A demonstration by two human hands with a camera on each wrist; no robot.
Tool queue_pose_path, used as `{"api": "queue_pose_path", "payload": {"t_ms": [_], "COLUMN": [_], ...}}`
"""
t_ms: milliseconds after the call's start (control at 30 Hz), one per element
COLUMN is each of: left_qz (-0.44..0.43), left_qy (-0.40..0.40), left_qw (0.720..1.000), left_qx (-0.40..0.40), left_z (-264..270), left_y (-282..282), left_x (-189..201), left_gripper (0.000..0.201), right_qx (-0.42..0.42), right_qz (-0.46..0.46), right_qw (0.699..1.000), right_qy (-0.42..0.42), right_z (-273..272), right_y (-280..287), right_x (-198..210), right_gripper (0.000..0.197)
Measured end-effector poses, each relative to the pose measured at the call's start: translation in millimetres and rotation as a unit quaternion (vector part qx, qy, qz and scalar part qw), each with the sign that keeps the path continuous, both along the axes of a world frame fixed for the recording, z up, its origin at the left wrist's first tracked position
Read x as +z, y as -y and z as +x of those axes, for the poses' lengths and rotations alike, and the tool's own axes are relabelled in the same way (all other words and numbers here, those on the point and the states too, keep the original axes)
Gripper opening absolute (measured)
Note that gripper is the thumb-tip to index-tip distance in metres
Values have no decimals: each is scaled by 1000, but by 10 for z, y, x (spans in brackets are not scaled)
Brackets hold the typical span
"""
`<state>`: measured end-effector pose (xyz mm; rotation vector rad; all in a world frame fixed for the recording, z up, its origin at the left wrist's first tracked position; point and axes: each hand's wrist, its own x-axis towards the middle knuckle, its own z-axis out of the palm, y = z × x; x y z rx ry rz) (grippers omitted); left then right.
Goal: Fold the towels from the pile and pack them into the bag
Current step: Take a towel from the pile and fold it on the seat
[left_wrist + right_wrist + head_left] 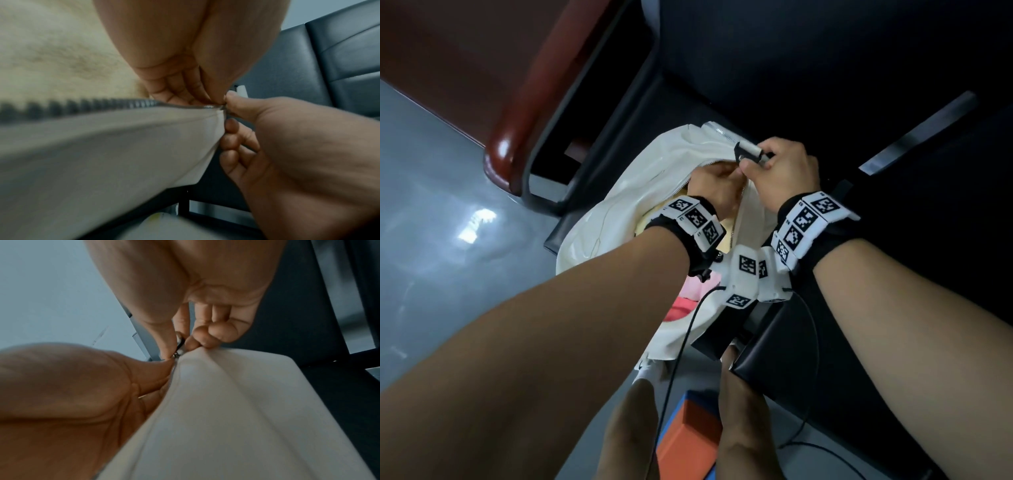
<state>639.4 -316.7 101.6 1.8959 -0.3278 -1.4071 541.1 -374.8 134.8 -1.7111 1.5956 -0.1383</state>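
Packing is judged nearly finished: pale, pink and red towels point(681, 308) are seen inside the white bag point(640, 192), at 9 o'clock of the hands. The zipper edge is pinched by the left hand point(714, 185); the zipper pull point(751, 152) is pinched by the right hand point(784, 168). Zipping remains.

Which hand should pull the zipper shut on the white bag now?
Probably the right hand: it pinches the small metal zipper pull at the end of the white fabric bag. The left hand grips the bag's edge beside it, steadying it.
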Motion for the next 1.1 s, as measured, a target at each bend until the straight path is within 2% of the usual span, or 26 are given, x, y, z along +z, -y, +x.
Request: {"api": "queue_pose_path", "payload": {"t_ms": [100,233,367,600,767,833,900,967,1033,1100], "left_qz": [11,41,90,138,177,167,152,139,114,84], "left_qy": [28,30,4,35,96,93,88,93,90,100], "left_qw": [999,998,995,988,975,978,982,984,988,989], "left_qx": [-13,-26,-44,-64,-90,-86,-72,-58,-54,-76], "left_z": [21,85,126,341,440,458,464,484,504,505], "left_y": [28,-38,-154,-445,-828,-996,-1125,-1185,-1200,-1184], "left_x": [9,41,156,408,414,408,411,420,442,462], "left_gripper": [22,20,25,11,26,23,26,25,20,18], "right_qx": [0,-31,-56,-95,-82,-39,83,217,312,370], "right_qz": [8,20,17,9,-48,-92,-147,-158,-159,-146], "right_qw": [1000,999,998,995,995,994,984,960,931,912], "right_qy": [8,22,14,11,-42,-52,-55,-76,-99,-97], "right_z": [-3,3,90,171,142,208,254,247,209,216], "right_y": [64,141,118,87,-13,-210,-462,-707,-896,-1022], "right_x": [-74,-94,-84,4,105,184,223,256,245,235], "right_gripper": [23,17,17,15,16,16,32,46,45,39]}}
